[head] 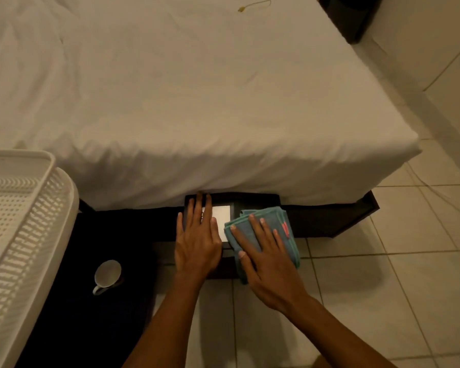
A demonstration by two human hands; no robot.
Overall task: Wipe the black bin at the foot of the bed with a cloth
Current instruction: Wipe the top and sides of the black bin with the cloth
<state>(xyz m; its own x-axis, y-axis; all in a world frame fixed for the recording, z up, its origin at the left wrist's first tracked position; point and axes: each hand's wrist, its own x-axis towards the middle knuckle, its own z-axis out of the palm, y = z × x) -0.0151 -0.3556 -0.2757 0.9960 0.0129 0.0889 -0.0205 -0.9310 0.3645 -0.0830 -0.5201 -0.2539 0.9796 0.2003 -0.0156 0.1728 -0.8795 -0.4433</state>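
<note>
The black bin (pixel 252 200) stands on the floor against the foot of the bed (pixel 197 102), with a white label (pixel 222 213) on its top. My left hand (pixel 198 235) lies flat on the left part of the lid, fingers spread, holding nothing. A folded teal cloth (pixel 274 220) with a small red tag covers the bin's right part. My right hand (pixel 263 256) presses flat on that cloth, fingers spread. The bin's front side is mostly hidden behind my hands.
A white perforated plastic basket (pixel 19 221) fills the left edge. A white mug (pixel 107 274) stands on a dark mat (pixel 91 314) left of the bin. Pale floor tiles (pixel 383 288) stretch to the right. The bed's dark base (pixel 343 219) runs behind the bin.
</note>
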